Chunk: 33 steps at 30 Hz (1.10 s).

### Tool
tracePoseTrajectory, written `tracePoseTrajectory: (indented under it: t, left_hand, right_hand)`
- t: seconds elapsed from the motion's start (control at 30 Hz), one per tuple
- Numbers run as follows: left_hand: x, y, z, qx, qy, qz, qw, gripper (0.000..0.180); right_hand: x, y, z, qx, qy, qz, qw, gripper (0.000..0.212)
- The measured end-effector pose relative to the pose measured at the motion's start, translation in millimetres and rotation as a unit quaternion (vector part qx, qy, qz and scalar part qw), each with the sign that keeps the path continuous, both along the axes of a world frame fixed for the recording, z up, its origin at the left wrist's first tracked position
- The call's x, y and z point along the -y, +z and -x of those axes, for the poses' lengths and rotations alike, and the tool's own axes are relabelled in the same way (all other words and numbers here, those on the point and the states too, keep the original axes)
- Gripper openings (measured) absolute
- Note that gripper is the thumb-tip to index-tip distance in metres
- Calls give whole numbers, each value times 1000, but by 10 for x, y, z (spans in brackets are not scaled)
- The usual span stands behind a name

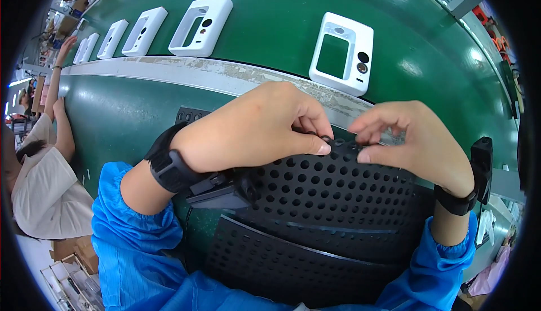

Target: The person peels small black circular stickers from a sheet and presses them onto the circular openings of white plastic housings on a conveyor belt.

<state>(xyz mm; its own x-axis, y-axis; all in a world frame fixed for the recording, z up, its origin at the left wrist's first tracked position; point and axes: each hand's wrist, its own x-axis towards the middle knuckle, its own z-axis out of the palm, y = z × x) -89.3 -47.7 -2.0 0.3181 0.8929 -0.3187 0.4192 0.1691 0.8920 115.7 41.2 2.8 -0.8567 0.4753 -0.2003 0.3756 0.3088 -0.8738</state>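
My left hand [269, 120] reaches over a black tray [332, 216] full of round holes. Its thumb and forefinger pinch a small black ring-like part [327, 138] at the tray's far edge. Just to the right, my right hand [416, 133] has its fingers curled toward its thumb over the same edge. Whatever lies between those fingertips is too small and dark to make out. Beneath and nearer to me lies another perforated black tray [270, 249]. Black straps with devices circle both my wrists.
Beyond a worn pale rail [220, 77], a white housing [363, 32] with a rectangular opening lies on the green belt [270, 23]. Several similar housings, including a white housing [218, 15], line up leftward. A co-worker in a light shirt [53, 190] reaches toward the belt at far left.
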Motion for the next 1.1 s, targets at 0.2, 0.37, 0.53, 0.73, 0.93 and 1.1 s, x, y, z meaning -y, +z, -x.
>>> tracePoseTrajectory:
  t: [0.2, 0.37, 0.53, 0.73, 0.93, 1.1]
  left_hand:
    - [10, -42, 35, 27, 28, 45, 998, 20]
    - [-5, -44, 16, 18, 9, 40, 999, 19]
    - [-1, -53, 21, 13, 2, 16, 1000, 19]
    - [17, -73, 12, -9, 3, -9, 1000, 20]
    - [43, -147, 21, -17, -1, -76, 997, 20]
    - [70, -233, 22, -3, -2, -105, 994, 19]
  right_hand:
    - [22, 23, 110, 28, -41, 6, 999, 9]
    - [102, -57, 85, -31, -29, -80, 996, 7]
    - [166, 14, 121, -35, 6, -218, 975, 7]
    - [128, 246, 157, 13, 7, -166, 986, 10]
    - [-139, 137, 811, -60, -48, -130, 988, 17]
    - [-241, -262, 1289, -109, -48, -181, 976, 23]
